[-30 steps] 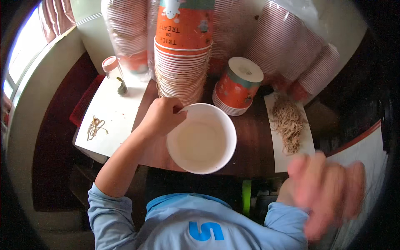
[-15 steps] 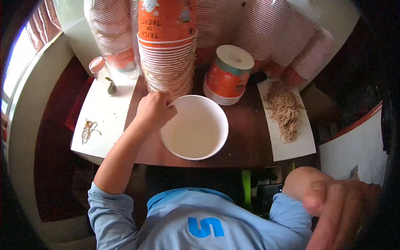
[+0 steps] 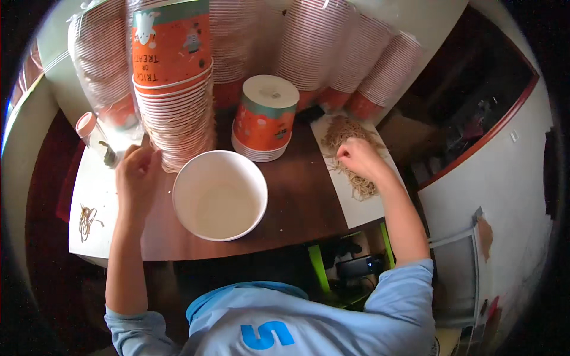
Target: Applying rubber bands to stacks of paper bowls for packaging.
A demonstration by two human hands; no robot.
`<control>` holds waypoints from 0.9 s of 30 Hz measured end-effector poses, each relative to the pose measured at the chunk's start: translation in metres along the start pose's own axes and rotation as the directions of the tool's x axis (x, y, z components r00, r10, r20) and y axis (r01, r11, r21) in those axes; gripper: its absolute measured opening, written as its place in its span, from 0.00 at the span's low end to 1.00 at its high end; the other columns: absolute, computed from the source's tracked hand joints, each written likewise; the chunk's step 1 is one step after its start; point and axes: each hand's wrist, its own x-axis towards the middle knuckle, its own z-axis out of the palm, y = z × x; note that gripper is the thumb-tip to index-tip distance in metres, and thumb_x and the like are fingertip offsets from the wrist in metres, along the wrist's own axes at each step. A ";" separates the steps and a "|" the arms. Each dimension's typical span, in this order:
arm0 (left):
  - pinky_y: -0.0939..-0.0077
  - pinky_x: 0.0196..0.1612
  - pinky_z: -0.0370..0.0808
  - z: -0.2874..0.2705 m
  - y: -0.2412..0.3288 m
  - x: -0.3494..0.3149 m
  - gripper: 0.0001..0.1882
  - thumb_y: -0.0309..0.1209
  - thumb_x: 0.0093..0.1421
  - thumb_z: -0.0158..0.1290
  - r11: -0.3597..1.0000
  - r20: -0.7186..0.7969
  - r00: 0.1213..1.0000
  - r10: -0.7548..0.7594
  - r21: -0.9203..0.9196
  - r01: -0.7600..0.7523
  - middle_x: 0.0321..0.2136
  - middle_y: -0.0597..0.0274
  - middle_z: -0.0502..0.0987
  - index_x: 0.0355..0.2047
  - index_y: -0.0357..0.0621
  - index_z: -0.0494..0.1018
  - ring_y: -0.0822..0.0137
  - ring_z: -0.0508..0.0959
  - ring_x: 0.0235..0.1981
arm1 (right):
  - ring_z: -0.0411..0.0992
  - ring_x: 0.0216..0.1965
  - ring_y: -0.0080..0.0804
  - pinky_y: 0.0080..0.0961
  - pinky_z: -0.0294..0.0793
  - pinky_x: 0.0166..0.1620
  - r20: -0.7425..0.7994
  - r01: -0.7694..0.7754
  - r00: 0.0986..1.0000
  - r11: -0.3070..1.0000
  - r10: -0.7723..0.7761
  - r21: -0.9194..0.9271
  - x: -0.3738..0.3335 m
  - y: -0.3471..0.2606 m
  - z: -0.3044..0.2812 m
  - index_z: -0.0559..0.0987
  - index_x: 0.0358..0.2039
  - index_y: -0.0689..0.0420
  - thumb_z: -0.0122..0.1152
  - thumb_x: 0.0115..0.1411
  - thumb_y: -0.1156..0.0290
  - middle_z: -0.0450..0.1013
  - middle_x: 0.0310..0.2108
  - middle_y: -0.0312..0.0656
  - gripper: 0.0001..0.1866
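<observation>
A large paper bucket (image 3: 221, 196), white inside, stands mouth up near the table's front edge, its outer side mostly hidden. My left hand (image 3: 135, 175) hovers left of it, apart from the rim, with its fingers curled and nothing visible in them. On the right, my right hand (image 3: 360, 158) pinches at a pile of tan twisted cords (image 3: 360, 187) lying on a white sheet (image 3: 362, 212). Behind the left hand rises a tall stack of nested orange buckets (image 3: 178, 110), turned upside down, with cords along its rims. A shorter upside-down orange stack (image 3: 264, 121) stands right of that.
Plastic-wrapped bucket stacks (image 3: 314, 44) line the wall behind. A clear jar with a pink lid (image 3: 89, 127) stands at the far left. A few loose cords (image 3: 89, 222) lie on the left white sheet (image 3: 83, 187). Below the table edge sits a dark device (image 3: 356, 267).
My left hand has let go of the bucket's rim and moved left. My right hand has gone from the lower right onto the cord pile. The view has turned to the right.
</observation>
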 end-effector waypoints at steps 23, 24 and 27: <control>0.85 0.30 0.66 -0.030 -0.011 -0.077 0.12 0.20 0.51 0.54 0.963 0.197 0.976 -0.092 -0.232 0.137 0.38 0.62 0.73 0.38 0.38 0.74 0.78 0.69 0.26 | 0.71 0.28 0.25 0.24 0.70 0.35 -0.245 -0.147 0.834 0.626 0.495 0.766 0.001 0.069 0.020 0.79 0.30 0.60 0.62 0.55 0.65 0.76 0.27 0.37 0.10; 0.85 0.30 0.66 -0.033 -0.012 -0.077 0.12 0.20 0.51 0.54 0.949 0.194 0.976 -0.095 -0.280 0.148 0.39 0.62 0.73 0.38 0.38 0.74 0.79 0.69 0.26 | 0.69 0.27 0.20 0.20 0.68 0.34 -0.249 -0.074 0.844 0.562 0.475 0.824 -0.001 0.069 -0.009 0.78 0.33 0.58 0.59 0.57 0.65 0.75 0.28 0.32 0.09; 0.86 0.31 0.66 -0.038 -0.015 -0.077 0.12 0.18 0.51 0.53 0.934 0.182 0.978 -0.101 -0.322 0.156 0.38 0.61 0.73 0.38 0.38 0.74 0.79 0.69 0.27 | 0.70 0.27 0.20 0.18 0.69 0.33 -0.232 0.111 0.856 0.273 0.463 0.956 0.006 0.054 -0.077 0.75 0.30 0.56 0.54 0.61 0.66 0.74 0.27 0.34 0.07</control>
